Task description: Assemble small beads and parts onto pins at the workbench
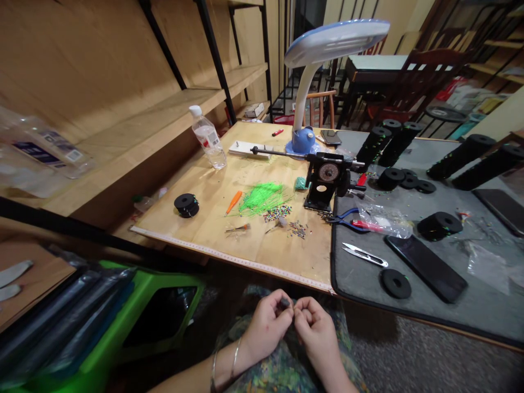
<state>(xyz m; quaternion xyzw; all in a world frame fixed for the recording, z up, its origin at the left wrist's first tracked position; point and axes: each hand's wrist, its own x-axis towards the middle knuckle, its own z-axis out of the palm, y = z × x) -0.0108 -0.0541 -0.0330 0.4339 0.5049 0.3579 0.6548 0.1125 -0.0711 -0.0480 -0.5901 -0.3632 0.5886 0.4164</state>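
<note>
My left hand (268,322) and my right hand (317,327) meet above my lap, below the table's front edge. Between the curled fingers of the left a small dark piece (285,302) shows, too small to name. The right hand's thumb and fingers are pinched against the left fingertips; what they grip, if anything, is hidden. On the wooden table (270,248) ahead lie bright green strands (264,197), multicoloured beads (278,213), small metal pieces (298,229) and an orange pointed tool (233,202).
A black winding device (321,180) stands near a desk lamp (303,139). On the grey mat (360,284) lie thread snips (364,255), blue-handled pliers (347,219), a phone (426,267) and black foam discs (395,283). A water bottle (208,137) stands at the left. A green bin (164,278) sits below.
</note>
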